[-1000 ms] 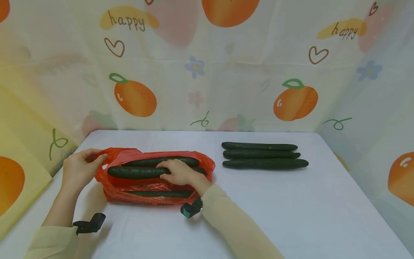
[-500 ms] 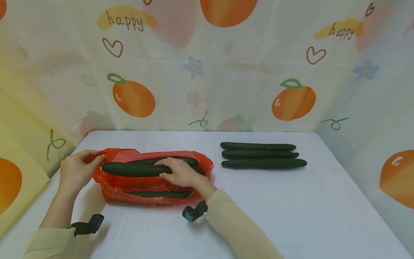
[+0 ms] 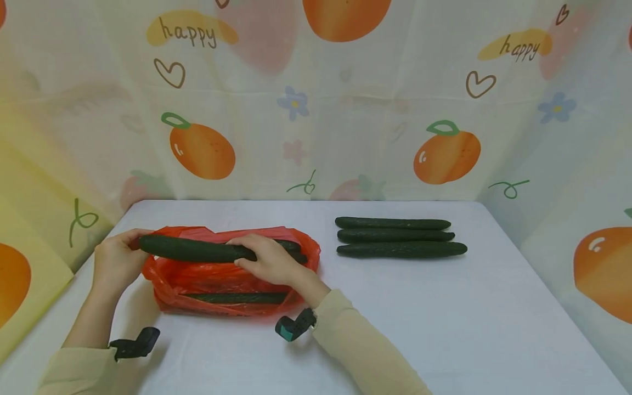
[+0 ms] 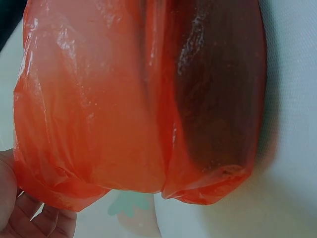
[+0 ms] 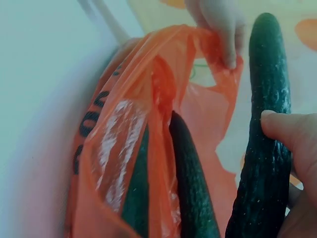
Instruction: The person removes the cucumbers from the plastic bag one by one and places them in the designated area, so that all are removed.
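My right hand [image 3: 269, 260] grips a dark green cucumber [image 3: 190, 249] around its right part, thumb on the near side. That cucumber is raised over a red plastic bag [image 3: 168, 299], whose mouth gapes upward. At the bag's left end my left hand [image 3: 118, 258] pinches the rim; the right wrist view shows the thumb and fingers on the plastic [image 5: 213, 94]. Inside the bag lie other cucumbers, one along the near wall [image 3: 237, 298] and at least one at the far side [image 3: 291, 245]. In the left wrist view a cucumber [image 4: 218, 94] shows darkly through the plastic.
Three cucumbers [image 3: 395, 236] lie side by side at the back right of the white table [image 3: 419, 323]. A printed fruit-pattern cloth [image 3: 326, 120] hangs behind the table. A black wrist camera [image 3: 295, 325] sits on the right wrist, another [image 3: 135, 344] on the left.
My right hand has lifted the held cucumber up and slid it leftward, so its left end now rises above the bag's rim near the left hand. The left hand keeps its hold.
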### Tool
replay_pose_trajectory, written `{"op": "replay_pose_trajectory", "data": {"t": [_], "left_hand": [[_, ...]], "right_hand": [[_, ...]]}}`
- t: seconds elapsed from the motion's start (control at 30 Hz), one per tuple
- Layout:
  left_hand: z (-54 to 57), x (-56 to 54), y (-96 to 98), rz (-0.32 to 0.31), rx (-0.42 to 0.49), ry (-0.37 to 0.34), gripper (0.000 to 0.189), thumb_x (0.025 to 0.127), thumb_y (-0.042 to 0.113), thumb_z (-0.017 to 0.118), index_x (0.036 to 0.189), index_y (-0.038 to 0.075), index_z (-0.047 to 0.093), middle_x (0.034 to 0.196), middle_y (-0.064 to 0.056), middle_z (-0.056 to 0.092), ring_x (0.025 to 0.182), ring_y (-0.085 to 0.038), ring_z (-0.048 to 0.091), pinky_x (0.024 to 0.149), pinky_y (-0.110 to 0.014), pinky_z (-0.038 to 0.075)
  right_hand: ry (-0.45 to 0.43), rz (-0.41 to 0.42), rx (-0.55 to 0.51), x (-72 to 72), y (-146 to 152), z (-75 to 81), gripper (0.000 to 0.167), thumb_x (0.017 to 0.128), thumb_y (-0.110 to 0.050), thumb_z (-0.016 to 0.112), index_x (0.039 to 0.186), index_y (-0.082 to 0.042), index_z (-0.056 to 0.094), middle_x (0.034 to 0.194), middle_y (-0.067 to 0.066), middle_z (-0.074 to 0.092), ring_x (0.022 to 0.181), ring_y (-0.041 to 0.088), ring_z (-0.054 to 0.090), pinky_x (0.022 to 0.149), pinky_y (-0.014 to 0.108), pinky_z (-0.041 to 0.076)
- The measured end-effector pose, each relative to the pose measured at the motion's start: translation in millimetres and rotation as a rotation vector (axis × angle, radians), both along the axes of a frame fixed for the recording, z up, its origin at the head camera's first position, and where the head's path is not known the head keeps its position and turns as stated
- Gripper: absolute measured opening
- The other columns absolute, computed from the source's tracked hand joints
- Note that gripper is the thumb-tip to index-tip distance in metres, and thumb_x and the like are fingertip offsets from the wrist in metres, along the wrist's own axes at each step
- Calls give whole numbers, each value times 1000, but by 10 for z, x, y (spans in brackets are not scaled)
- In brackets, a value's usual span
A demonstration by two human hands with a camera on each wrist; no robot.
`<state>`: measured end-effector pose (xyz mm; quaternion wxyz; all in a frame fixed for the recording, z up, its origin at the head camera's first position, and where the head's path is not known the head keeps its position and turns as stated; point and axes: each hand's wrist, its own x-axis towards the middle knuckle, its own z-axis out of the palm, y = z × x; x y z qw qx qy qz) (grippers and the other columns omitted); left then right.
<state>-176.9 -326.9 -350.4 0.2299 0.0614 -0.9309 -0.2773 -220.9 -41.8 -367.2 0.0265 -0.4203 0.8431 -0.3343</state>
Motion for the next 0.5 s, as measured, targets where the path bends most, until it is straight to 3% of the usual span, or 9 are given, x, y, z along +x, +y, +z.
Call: {"op": "replay_pose_trajectory", "data": {"t": [0.13, 0.27, 0.37, 0.5], "left_hand": [[-5, -14, 5, 25, -11, 26, 16, 81, 14, 62, 74, 1, 67, 51, -4, 57, 50, -4, 41, 45, -28, 33], [-5, -27, 13, 46, -41, 30, 31, 82, 19, 62, 57, 1, 55, 45, -2, 44, 49, -17, 39, 44, -30, 30], [2, -35, 17, 41, -48, 21, 29, 82, 20, 62, 63, -1, 56, 51, -10, 50, 56, -27, 45, 48, -33, 33], [20, -43, 28, 34, -23, -21, 30, 86, 25, 60, 85, -5, 60, 76, -23, 60, 74, -38, 51, 57, -43, 41]], "right_hand": [[21, 33, -57, 13, -17, 52, 42, 93, -25, 55, 133, -17, 47, 130, -4, 52, 119, 6, 47, 99, 18, 36], [26, 55, -99, 39, -37, 117, 43, 93, -25, 54, 134, -17, 47, 130, -4, 52, 118, 5, 48, 98, 16, 36], [26, 66, -119, 70, -51, 168, 42, 92, -25, 55, 133, -18, 47, 126, -4, 54, 113, 3, 49, 95, 14, 36], [33, 80, -141, 114, -64, 243, 41, 92, -25, 55, 132, -19, 47, 121, -5, 55, 106, 1, 50, 91, 9, 37]]}}
